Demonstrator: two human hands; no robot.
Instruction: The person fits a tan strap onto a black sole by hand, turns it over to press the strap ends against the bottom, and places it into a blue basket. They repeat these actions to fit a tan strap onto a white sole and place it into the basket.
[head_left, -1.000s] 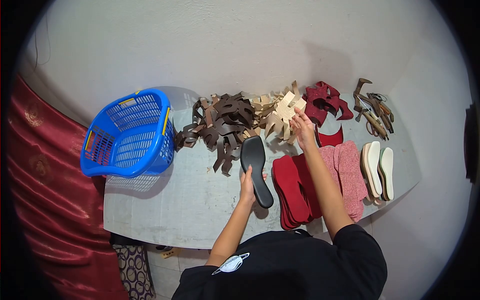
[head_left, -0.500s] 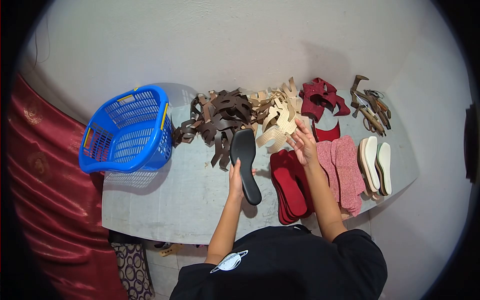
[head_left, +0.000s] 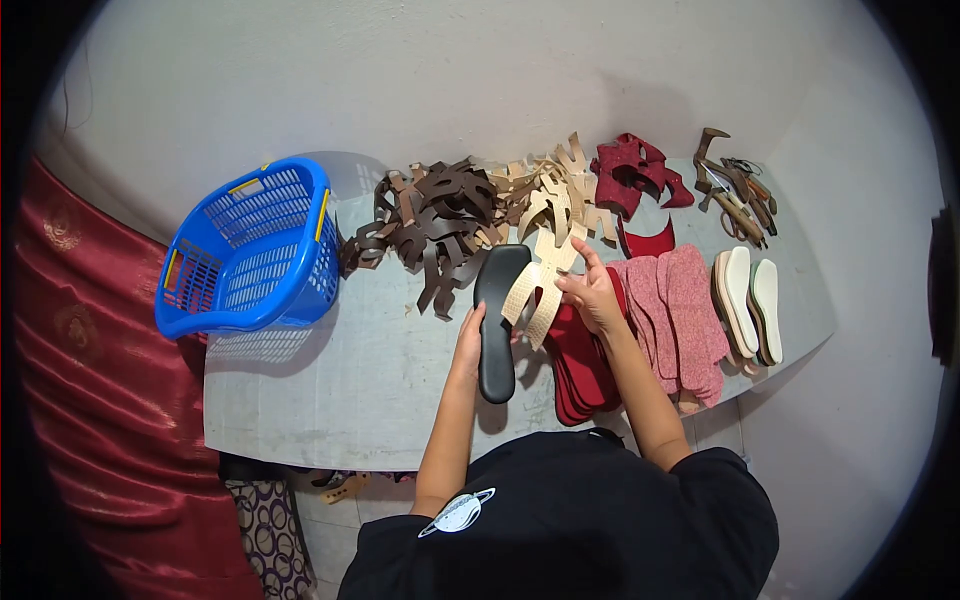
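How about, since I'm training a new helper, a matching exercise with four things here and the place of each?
Column one:
1. Black sole
2. Cream strap
3. Basket
4. Tools

Column two:
A. At the left end of the table
B. In the right hand
C. At the back of the table, towards its right end
D. In the left hand

Right pairs: 1-D, 2-B, 3-A, 4-C.
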